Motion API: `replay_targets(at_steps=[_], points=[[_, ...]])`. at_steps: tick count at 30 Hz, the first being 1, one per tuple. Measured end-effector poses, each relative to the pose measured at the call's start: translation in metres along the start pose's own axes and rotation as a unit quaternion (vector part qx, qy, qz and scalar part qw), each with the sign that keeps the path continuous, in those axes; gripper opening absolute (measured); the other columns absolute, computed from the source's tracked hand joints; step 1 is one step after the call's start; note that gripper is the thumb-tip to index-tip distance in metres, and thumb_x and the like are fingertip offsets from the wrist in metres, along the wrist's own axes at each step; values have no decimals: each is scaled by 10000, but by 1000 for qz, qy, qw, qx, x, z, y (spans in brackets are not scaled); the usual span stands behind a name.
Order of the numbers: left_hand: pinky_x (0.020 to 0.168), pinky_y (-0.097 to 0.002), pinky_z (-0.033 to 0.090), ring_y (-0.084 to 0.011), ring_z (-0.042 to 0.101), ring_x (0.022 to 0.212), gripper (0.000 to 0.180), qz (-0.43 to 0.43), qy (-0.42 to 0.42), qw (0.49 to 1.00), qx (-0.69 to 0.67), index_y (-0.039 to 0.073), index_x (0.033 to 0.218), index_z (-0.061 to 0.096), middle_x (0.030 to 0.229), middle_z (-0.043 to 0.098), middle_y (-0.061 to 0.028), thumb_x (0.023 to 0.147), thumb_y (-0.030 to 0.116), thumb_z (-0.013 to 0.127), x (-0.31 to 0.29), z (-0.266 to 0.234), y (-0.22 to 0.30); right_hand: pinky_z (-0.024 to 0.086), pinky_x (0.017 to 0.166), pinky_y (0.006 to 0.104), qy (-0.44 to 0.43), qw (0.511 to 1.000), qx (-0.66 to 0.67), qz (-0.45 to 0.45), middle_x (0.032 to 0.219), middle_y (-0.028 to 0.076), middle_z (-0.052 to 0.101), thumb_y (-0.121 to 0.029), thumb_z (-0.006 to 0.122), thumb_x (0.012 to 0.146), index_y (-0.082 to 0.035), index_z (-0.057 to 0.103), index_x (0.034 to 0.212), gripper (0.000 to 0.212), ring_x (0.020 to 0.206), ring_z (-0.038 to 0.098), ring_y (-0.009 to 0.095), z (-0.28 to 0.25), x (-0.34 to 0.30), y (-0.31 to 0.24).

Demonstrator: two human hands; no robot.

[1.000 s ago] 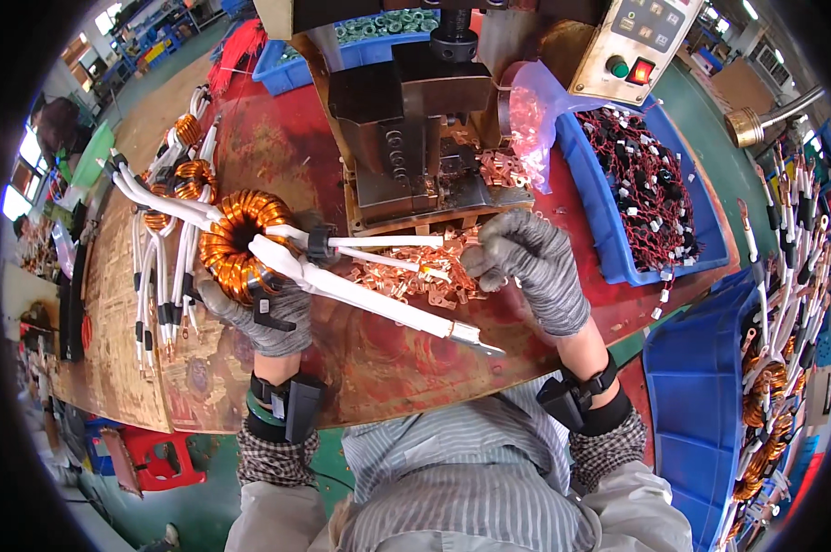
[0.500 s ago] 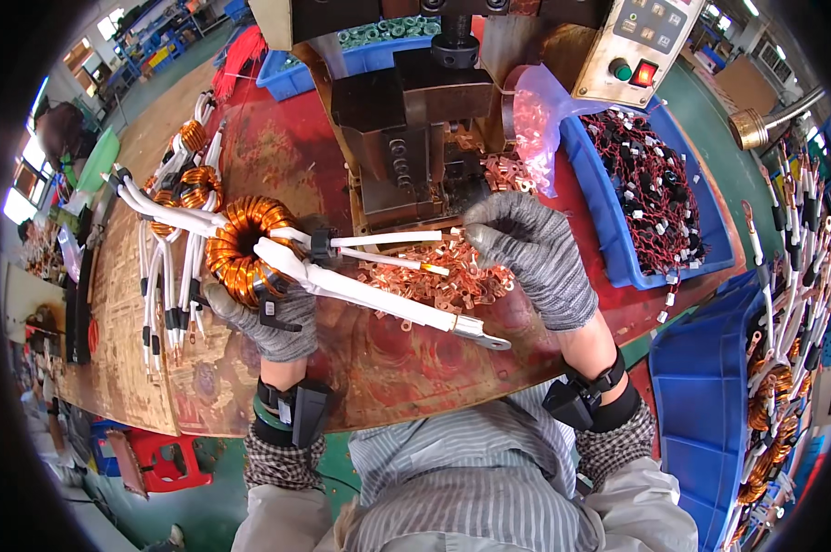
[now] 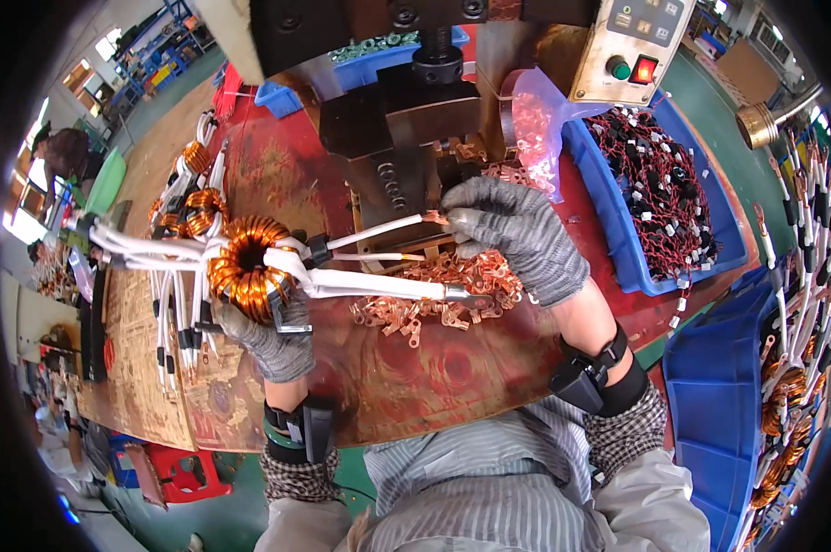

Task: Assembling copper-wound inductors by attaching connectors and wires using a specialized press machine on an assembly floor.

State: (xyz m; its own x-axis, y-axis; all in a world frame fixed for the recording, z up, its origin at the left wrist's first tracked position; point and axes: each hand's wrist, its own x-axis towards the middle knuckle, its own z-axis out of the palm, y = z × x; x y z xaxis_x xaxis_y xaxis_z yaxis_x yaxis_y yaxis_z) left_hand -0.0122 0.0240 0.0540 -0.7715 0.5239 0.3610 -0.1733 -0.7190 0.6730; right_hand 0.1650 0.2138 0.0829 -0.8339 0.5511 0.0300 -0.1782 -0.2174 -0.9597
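Note:
My gloved left hand (image 3: 273,351) grips a toroidal coil (image 3: 222,276) wound with copper wire, with white sleeved leads on both sides. A thin white lead (image 3: 378,231) runs right from the coil and ends beside the press tooling. At its tip, a small copper terminal (image 3: 435,218) sits between the pinched thumb and fingers of my gloved right hand (image 3: 523,241); how far the wire sits in it is hidden. Below it are a second thin lead (image 3: 378,256) with a yellowish tip and a thick sleeved lead (image 3: 378,283) with a large metal lug (image 3: 470,299).
Ahead stands a dark press (image 3: 388,129) with a control box (image 3: 631,51). Loose copper terminals (image 3: 406,317) lie piled before it. A blue bin (image 3: 622,262) of red-black wires stands right, a larger blue bin (image 3: 714,386) beside the table. More coils (image 3: 204,212) lie left.
My right hand has moved left and pinches a copper terminal at the thin lead's tip. That lead has swung up toward the press, and the thick lead has tilted closer to level.

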Motion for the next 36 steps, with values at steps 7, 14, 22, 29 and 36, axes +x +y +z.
replay_targets(at_steps=[7, 14, 22, 29, 36], points=[[985, -404, 340, -273, 450, 1090, 891, 21, 35, 997, 62, 113, 1308, 290, 1225, 413, -124, 660, 663, 556, -1, -6, -4, 509, 576, 210, 24, 999, -39, -10, 787, 29, 573, -76, 627, 765, -13, 587, 895, 150, 692, 561, 88, 1, 13, -4], [1008, -408, 329, -281, 429, 1120, 966, 6, 45, 999, 21, 49, 1292, 290, 1230, 410, -139, 592, 591, 676, 2, 5, -12, 512, 542, 234, 19, 998, -54, -13, 757, 49, 573, -48, 618, 748, 12, 583, 919, 185, 659, 566, 115, -5, 24, -4], [977, -413, 345, -296, 424, 1066, 854, 15, 60, 998, 3, 117, 1279, 339, 1181, 423, -121, 617, 534, 681, 6, -8, -9, 479, 540, 246, 38, 998, -29, -34, 729, 73, 616, -42, 625, 724, 11, 604, 886, 172, 635, 584, 126, -6, 32, 3], [978, -426, 346, -305, 431, 1074, 905, 14, 61, 997, 34, 82, 1292, 309, 1198, 407, -139, 611, 551, 677, 5, -1, -8, 473, 665, 290, 68, 977, -156, -126, 751, 107, 630, -130, 651, 697, 1, 620, 848, 202, 698, 597, 173, -14, 36, 12], [981, -430, 346, -308, 426, 1080, 916, 27, 55, 997, 57, 80, 1290, 307, 1203, 399, -147, 602, 557, 680, 6, -1, -9, 472, 671, 299, 61, 978, -151, -127, 753, 107, 631, -150, 654, 700, -12, 625, 846, 203, 708, 602, 189, -15, 37, 12]])
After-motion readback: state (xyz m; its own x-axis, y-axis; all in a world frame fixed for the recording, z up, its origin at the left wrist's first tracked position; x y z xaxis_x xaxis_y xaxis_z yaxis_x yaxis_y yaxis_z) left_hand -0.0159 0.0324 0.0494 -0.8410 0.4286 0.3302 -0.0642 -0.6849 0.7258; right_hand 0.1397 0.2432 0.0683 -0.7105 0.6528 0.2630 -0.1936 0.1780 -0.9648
